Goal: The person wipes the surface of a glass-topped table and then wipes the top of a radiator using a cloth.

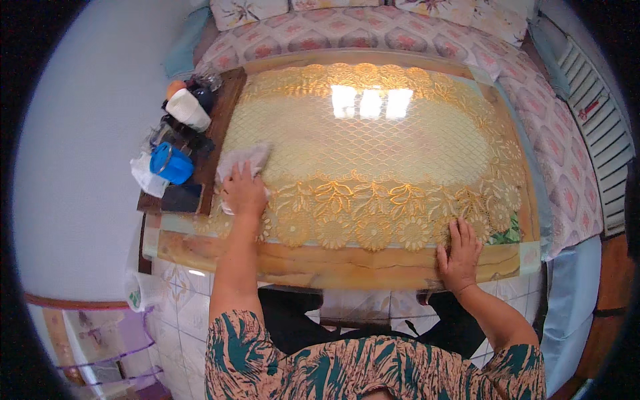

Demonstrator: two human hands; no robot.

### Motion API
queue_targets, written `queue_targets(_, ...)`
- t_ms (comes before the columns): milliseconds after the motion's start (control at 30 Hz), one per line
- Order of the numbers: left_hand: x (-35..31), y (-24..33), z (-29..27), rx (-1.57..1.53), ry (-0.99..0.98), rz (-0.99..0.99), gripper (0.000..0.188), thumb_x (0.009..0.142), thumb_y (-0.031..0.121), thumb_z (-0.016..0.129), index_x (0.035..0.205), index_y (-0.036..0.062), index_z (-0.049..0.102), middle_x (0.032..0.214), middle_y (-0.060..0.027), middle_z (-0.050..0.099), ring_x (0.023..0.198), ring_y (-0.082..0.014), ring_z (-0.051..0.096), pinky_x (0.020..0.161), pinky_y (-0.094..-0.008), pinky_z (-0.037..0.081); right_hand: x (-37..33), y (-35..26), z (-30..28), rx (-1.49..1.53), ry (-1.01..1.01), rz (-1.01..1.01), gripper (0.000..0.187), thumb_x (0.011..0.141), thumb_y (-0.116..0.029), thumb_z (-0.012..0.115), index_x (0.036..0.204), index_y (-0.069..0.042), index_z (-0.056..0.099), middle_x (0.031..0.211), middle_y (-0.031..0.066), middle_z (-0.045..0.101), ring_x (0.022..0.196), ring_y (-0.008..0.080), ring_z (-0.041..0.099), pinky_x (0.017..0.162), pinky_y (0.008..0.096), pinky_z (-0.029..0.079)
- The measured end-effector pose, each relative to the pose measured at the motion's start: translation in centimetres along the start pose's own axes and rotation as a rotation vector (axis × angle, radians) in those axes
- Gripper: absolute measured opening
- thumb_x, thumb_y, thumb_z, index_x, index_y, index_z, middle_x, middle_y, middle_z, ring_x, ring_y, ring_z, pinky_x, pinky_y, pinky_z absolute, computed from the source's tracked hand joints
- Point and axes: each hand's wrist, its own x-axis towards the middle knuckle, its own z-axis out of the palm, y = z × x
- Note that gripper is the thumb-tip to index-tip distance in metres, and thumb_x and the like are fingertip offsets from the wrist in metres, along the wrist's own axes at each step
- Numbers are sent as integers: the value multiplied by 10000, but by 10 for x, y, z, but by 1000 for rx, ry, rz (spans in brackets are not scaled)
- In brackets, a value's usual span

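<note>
My left hand [245, 195] presses a pale, crumpled cloth [252, 157] against the left part of the table, its fingers over the near half of the cloth. Under it lies a glossy, see-through table cover with a gold flower and lattice pattern [400, 157]. Part of the cloth is hidden beneath my palm. At the near right edge of the table my right hand [461, 257] rests flat with its fingers spread, holding nothing.
On a dark wooden tray [228, 110] at the left stand a blue cup [172, 164], white paper cups [188, 111], a black box [182, 198] and clear plastic. A patterned sofa [293, 37] wraps the far and right sides. A radiator [593, 107] is at the right.
</note>
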Motion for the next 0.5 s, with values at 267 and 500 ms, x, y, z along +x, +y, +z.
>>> queue_targets(267,79,7,29,83,-16,-91,511,905,425,462,1402,310,421,1518,11,302,1335,-335,304,1053,-530,284,5,0,-7,-3,-57,-15,652,792,-290,607,1359,-36,407,1449,182,342,1330,365,310,1049,497,241)
queue_targets(500,123,49,28,94,-67,-227,507,924,482,431,1411,345,397,1520,25,301,1333,-312,316,1063,-520,276,3,1,-6,-22,-120,12,692,784,-301,607,1382,-38,380,1464,187,318,1341,363,291,1052,497,226)
